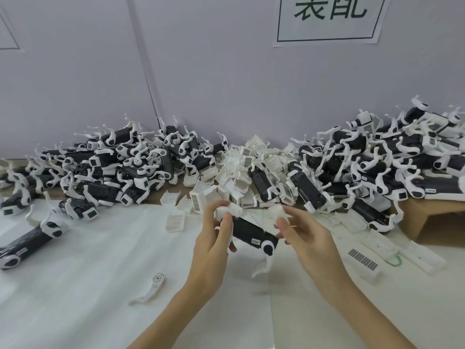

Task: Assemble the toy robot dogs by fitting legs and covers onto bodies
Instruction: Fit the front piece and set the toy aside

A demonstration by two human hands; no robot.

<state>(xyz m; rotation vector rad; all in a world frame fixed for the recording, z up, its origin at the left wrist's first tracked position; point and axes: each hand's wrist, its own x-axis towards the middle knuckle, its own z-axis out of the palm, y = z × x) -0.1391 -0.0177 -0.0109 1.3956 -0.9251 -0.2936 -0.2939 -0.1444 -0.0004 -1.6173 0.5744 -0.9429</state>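
Head cam, biggest first: heap of finished dogs (377,159) fills 12 to 3 o'clock along the wall, w/ a second heap (113,167) at 10–11 o'clock. Between them at 12, a mound of loose white covers (241,167). White table sheet (88,285) runs under everything; cardboard box (427,217) at 3 o'clock.

Centre of frame: black dog body (247,231) held off the table, tilted, low end toward 4 o'clock, one white leg (264,263) already on it and hanging down. Left hand (214,248) grips the body's upper end, thumb and fingers curled round it and a white part (227,211) at the top. Right hand (309,243) pinches a small white piece (280,212) at its fingertips, just beside the body; can't tell if it's a cover or a leg hub.

Spare leg (151,289) lies alone at 7 o'clock. Half-built body (27,244) at 9.

Handling, my read: body is stiff, light plastic, prob. smooth, so hold it across the flat sides near the end being worked. Legs look thin and snappable; grip at the round hub, not the curved shank, and press straight in.
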